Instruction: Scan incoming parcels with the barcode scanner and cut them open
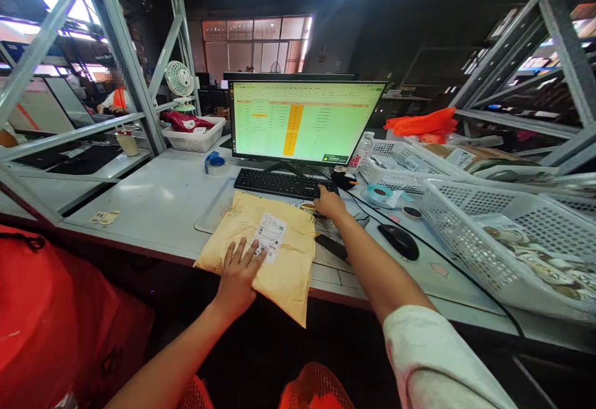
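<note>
A yellow padded envelope point(261, 241) with a white shipping label point(270, 236) lies on the desk's front edge, one corner hanging over. My left hand point(238, 272) rests flat on it, fingers spread, beside the label. My right hand point(328, 203) reaches forward to the right end of the black keyboard point(279, 184), fingers on the keys. Behind the keyboard stands a monitor point(305, 122) showing a green spreadsheet with an orange column.
A black mouse point(398, 240) and a dark handheld device point(331, 246) lie right of the envelope. White baskets point(465, 210) with packets fill the right side. Tape rolls point(215, 164) point(379, 193), another basket point(195, 139), a fan point(179, 80). Red bag point(56, 322) at lower left. A person sits far left.
</note>
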`<state>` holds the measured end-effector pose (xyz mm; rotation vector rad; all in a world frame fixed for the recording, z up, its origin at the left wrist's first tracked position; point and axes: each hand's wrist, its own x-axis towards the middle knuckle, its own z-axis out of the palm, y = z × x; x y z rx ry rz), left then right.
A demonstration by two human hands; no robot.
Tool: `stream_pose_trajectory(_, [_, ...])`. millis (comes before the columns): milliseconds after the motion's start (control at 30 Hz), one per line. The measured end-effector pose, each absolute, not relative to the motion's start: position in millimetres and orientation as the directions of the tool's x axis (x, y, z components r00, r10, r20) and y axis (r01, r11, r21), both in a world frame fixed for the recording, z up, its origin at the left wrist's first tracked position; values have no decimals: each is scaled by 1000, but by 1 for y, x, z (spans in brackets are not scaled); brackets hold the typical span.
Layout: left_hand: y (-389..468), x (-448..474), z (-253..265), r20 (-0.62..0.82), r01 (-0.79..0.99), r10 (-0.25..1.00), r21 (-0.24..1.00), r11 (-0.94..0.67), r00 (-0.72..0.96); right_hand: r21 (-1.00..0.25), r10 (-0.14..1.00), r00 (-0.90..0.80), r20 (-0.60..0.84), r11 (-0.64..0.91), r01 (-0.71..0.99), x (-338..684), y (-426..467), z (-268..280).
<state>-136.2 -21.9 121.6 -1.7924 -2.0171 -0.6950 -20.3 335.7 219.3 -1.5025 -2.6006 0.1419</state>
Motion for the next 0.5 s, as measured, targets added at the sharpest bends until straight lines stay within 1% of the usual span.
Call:
stream_pose_trajectory(167, [-20,-137,116,588,991,799,115,71,-125,-134,876,-482,-27,474,870,-37,354,217])
stream_pose_trajectory(400, [-17,-135,113,589,989,797,134,64,-132,-121,867,-496,-41,489,864,-50,353,222])
stream_pose_trajectory(500, [-18,-139,121,573,977,802,203,58,-167,-118,860,-510,-14,505,855,-50,338,231])
